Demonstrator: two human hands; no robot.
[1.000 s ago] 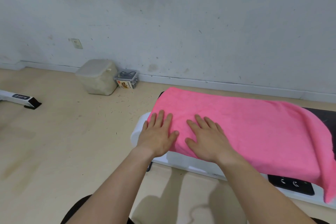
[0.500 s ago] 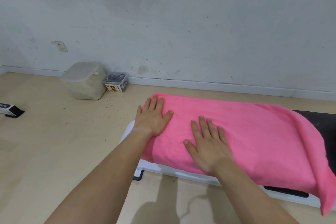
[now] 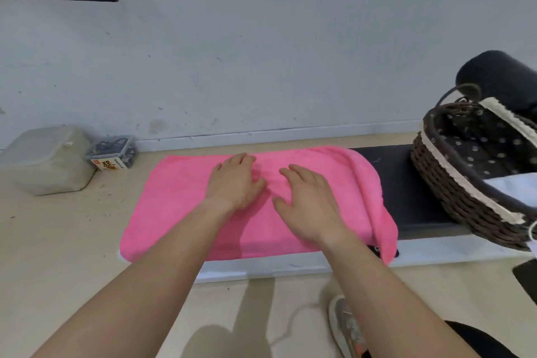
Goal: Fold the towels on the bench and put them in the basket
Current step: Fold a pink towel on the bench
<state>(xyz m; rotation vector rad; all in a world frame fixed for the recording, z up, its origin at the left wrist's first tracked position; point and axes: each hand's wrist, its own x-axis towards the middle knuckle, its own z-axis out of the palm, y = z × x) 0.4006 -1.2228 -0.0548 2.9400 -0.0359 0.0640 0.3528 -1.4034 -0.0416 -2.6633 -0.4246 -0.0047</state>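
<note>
The pink towel [image 3: 180, 206] is laid over the left end of the bench [image 3: 406, 183]; it is pressed flat by the left hand [image 3: 235, 183] and the right hand [image 3: 308, 200], fingers loosely spread, nothing gripped; folding is judged unfinished; the basket [image 3: 453, 192] stands to the right, a white cloth [image 3: 514, 183] seen inside; placing this towel remains.

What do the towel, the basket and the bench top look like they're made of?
Towel: soft plush cloth, perhaps microfibre or terry; matte, fuzzy pile. Basket: dark woven wicker or rattan, visible strands; dotted fabric liner inside. Bench top: smooth black padding, likely vinyl, though unsure.
</note>
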